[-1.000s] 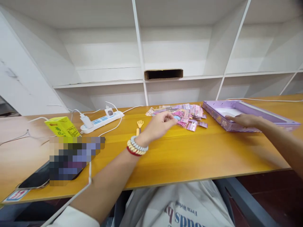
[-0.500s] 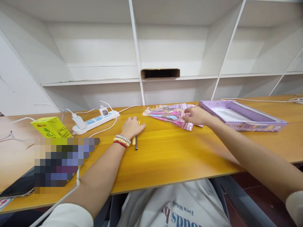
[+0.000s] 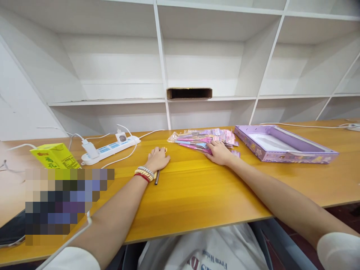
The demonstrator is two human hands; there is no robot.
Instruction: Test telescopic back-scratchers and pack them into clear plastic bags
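My left hand (image 3: 158, 159), with beaded bands and a red cord at its wrist, rests on the desk with its fingers curled down. A dark, slender pen-like stick (image 3: 157, 177) sticks out below its palm, and a small yellow tip (image 3: 165, 149) shows by the fingers. To the right, my right hand (image 3: 221, 153) lies on a pile of clear plastic packets (image 3: 194, 139) holding pink, blue and purple pen-like sticks. Its thumb and fingers close round the near packets, whose right end they partly cover. An open purple box (image 3: 295, 156) stands beyond that hand.
At left, a white power strip (image 3: 109, 149) with plugs and cables lies behind a yellow carton (image 3: 56, 155). A pixelated area hides part of a dark device (image 3: 12, 228). White shelves (image 3: 112, 101) back the desk, with a brown cardboard box (image 3: 189, 93) on one.
My right hand has come down and slightly left onto the near packets. My left hand stays over the sticks, now covering more of the yellow one. The view has tilted slightly upward.
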